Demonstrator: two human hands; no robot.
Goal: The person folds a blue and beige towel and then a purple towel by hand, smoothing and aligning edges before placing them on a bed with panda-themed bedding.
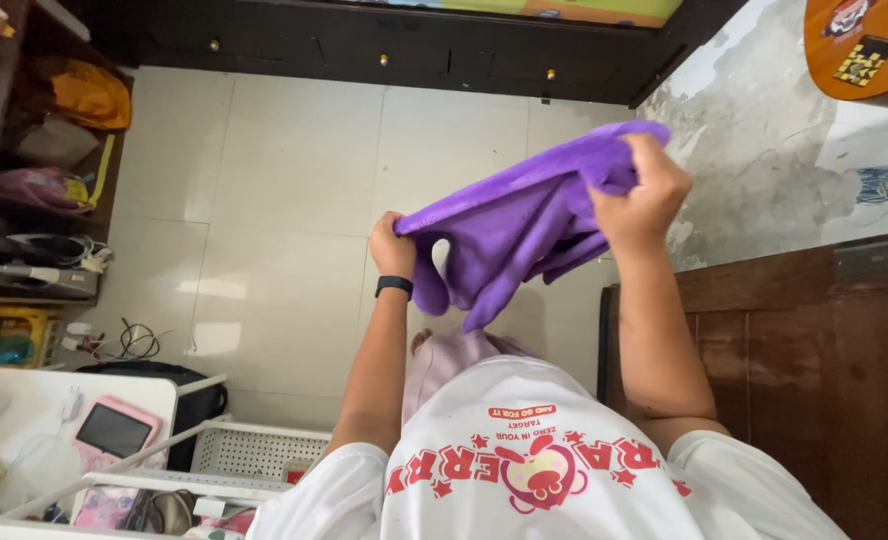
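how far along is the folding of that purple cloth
Done: little shows as finished; the purple cloth is bunched, with loose ends hanging. In hand: the left hand pinches one edge and the right hand grips the other end, holding it up above the tiled floor. Left: probably straightening it out and making every fold; no flat, squared shape shows yet.

Pale tiled floor [294, 190], light patches on it. Dark drawer unit [384, 55] with small knobs along far side. Cluttered shelves [24, 200] left. Peeling grey wall [764, 130] right, brown wooden furniture [814, 370] below. White basket [254, 450] near bottom.
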